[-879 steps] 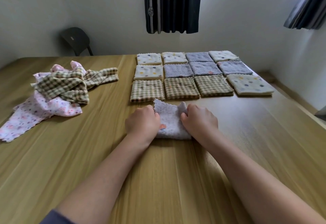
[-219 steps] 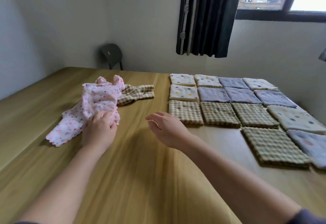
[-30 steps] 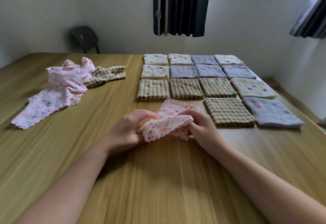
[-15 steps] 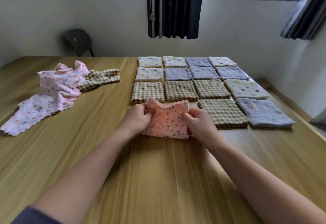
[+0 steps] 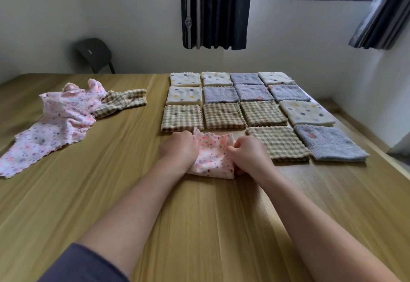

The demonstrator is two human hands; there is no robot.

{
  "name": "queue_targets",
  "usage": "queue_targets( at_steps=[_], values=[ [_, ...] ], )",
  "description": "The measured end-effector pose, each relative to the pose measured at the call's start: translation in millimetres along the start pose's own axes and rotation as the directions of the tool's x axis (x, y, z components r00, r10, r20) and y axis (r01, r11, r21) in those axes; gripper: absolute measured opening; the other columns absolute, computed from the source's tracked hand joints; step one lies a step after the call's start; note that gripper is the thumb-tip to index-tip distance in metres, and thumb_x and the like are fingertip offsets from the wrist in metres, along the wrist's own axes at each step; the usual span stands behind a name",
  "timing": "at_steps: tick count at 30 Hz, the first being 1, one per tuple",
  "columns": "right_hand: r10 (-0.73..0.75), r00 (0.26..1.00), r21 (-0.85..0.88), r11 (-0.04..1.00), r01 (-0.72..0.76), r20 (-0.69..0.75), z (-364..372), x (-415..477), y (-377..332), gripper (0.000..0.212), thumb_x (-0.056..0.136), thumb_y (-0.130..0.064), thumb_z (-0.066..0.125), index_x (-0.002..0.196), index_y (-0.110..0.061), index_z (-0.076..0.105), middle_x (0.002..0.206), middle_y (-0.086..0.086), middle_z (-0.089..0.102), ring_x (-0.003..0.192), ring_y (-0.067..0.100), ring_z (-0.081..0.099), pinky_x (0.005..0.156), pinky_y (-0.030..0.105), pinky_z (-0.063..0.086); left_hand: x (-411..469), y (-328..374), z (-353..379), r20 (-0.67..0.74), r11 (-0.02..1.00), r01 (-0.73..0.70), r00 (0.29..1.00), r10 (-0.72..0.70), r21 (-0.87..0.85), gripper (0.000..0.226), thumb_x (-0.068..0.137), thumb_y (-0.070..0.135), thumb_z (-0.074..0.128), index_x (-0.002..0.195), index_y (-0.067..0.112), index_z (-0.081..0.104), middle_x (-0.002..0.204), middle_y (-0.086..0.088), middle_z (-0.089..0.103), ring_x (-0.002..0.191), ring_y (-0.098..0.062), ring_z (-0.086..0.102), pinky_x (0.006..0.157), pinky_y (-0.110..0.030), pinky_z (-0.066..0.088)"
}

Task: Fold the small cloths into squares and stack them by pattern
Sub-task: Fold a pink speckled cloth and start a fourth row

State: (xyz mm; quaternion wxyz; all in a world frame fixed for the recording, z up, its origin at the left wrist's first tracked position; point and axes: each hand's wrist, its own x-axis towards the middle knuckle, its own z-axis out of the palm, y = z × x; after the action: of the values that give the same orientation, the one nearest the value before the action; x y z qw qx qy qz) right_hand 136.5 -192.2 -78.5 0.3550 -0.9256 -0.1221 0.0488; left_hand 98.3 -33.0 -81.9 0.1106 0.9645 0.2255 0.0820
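Head view, single frame.

- Your left hand (image 5: 178,148) sits knuckles-up on the left edge of the pink spotted cloth (image 5: 213,157), fingers curled down onto the fabric and gripping it.
- Your right hand (image 5: 249,156) is on the cloth's right edge. The thumb and curled fingers pinch the fabric near its far corner.
- The cloth lies folded small on the table (image 5: 111,193) between your two hands. Its scalloped far edge stands up slightly. That edge is just beside the near-left checked square (image 5: 182,117); I cannot tell whether they touch.
- Folded squares lie in rows beyond and to the right of the cloth:
  - Far row: cream dotted (image 5: 185,79) and grey ones.
  - Second row: cream dotted at the left, then grey (image 5: 220,94).
  - Third row: three checked squares, then a cream dotted one (image 5: 307,112).
  - Nearest row: one checked square (image 5: 278,143) just beside your right hand, and a grey square (image 5: 328,143) to its right.
- Unfolded pile, well apart at the left: a crumpled pink cloth (image 5: 62,124) with a checked cloth (image 5: 119,102) against its far side.
- Background: a dark chair (image 5: 95,54) at the wall and a dark curtain (image 5: 214,9) by the window.
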Motion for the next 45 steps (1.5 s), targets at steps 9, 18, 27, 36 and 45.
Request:
queue_targets(
  at_steps=[9, 18, 27, 36, 45],
  values=[
    [0.042, 0.996, 0.046, 0.998, -0.046, 0.080, -2.3, 1.9, -2.6, 0.041, 0.095, -0.041, 0.055, 0.078, -0.004, 0.062, 0.068, 0.011, 0.070, 0.058, 0.024, 0.069, 0.059, 0.033, 0.056, -13.4, 6.8, 1.8, -0.355, 0.964, -0.211, 0.899, 0.256, 0.161, 0.028, 0.091, 0.018, 0.053, 0.117, 0.008, 0.051, 0.098, -0.009, 0.064, 0.088, -0.031, 0.065, 0.060, -0.035, 0.040],
    [0.025, 0.804, 0.387, 0.867, -0.313, 0.594, -31.4, -4.6, 7.9, 0.023, 0.090, -0.015, 0.043, 0.067, -0.014, 0.044, 0.071, 0.008, 0.059, 0.047, 0.019, 0.055, 0.037, 0.019, 0.032, -6.8, 4.4, 23.1, 0.268, 0.856, -0.513, 0.817, 0.510, -0.065, 0.053, 0.104, 0.039, 0.021, 0.154, 0.026, 0.007, 0.162, 0.002, -0.001, 0.148, -0.010, -0.004, 0.119, -0.030, -0.007],
    [-0.075, 0.769, 0.327, 0.927, -0.181, 0.635, -40.4, -10.1, 13.3, 0.024, 0.093, -0.016, 0.041, 0.070, -0.012, 0.048, 0.073, 0.004, 0.060, 0.044, 0.016, 0.047, 0.039, 0.020, 0.031, -9.5, 4.4, 26.0, 0.295, 0.850, -0.526, 0.812, 0.503, -0.002, 0.058, 0.103, 0.044, 0.018, 0.153, 0.026, -0.003, 0.161, 0.001, -0.008, 0.147, -0.010, -0.011, 0.118, -0.033, -0.011],
    [-0.214, 0.955, 0.163, 0.955, 0.248, -0.205, -15.4, 2.6, 23.2, 0.013, 0.088, -0.012, 0.055, 0.080, -0.016, 0.065, 0.072, -0.003, 0.068, 0.061, 0.011, 0.056, 0.058, 0.019, 0.039, -16.5, 4.2, 29.1, 0.243, 0.862, -0.503, 0.846, 0.475, 0.067, 0.074, 0.092, 0.065, 0.016, 0.154, 0.028, -0.002, 0.162, -0.003, -0.008, 0.148, -0.014, -0.010, 0.119, -0.041, -0.009],
    [-0.371, 0.928, -0.478, 0.807, 0.345, 0.043, 1.2, -5.7, 16.0, 0.036, 0.098, -0.026, 0.041, 0.131, -0.026, 0.056, 0.152, -0.007, 0.038, 0.143, 0.013, 0.026, 0.111, 0.036, 0.020, -25.4, -24.9, 19.9, 0.253, 0.916, -0.391, 0.899, 0.358, 0.092, 0.085, 0.082, 0.067, 0.003, 0.154, 0.021, -0.007, 0.160, 0.004, -0.014, 0.146, -0.009, -0.013, 0.118, -0.046, -0.011]
  ],
)
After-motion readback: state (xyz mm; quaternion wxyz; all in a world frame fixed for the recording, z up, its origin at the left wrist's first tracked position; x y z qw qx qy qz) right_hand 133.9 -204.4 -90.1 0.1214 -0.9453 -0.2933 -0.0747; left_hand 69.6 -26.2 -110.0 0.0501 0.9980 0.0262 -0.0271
